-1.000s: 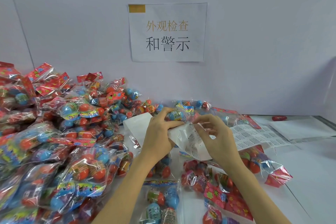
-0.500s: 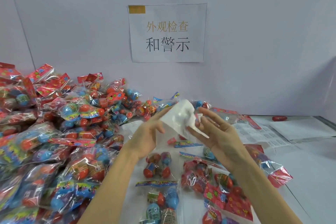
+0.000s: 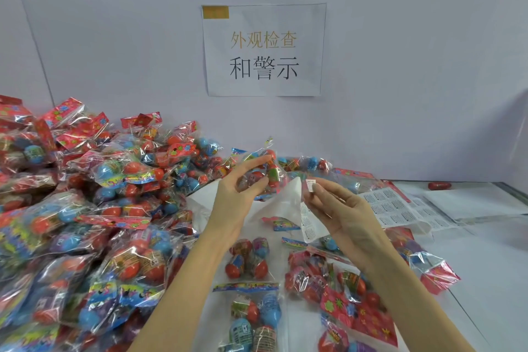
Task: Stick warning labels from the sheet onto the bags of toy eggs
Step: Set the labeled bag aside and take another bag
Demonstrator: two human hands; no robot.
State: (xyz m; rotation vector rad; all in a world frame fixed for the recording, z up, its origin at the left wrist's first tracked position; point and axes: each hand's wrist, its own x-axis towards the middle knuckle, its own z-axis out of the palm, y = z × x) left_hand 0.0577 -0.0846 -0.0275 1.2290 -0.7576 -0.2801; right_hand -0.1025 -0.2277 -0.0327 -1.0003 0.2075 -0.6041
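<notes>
My left hand (image 3: pixel 238 194) is holding up a clear crinkly plastic bag of red, blue and green toy eggs (image 3: pixel 268 173), my thumb and fingers curling round its near side, and the bag is hanging lifted above the table. My right hand (image 3: pixel 340 208) is pinching a small white printed warning label (image 3: pixel 310 185) between thumb and fingertip, holding it upright just beside the bag and not touching it. The two hands are sitting close together, with a narrow gap between bag and label.

Below that gap, a white paper label sheet (image 3: pixel 281 204) is lying curled on the white tabletop (image 3: pixel 491 260), its printed face peeking out by my right wrist. More flat sheets of small printed labels (image 3: pixel 391 207) are lying to the right, near the wall. A big heap of bagged toy eggs with red cardboard headers (image 3: pixel 85 208) is filling the left side, piled against the pale wall. A few loose bags of eggs (image 3: pixel 251 260) are lying flat between my forearms, and others are lying under my right arm. A white paper sign with Chinese characters (image 3: pixel 264 50) is hanging on the wall above. One loose red egg (image 3: pixel 439 186) is lying far right.
</notes>
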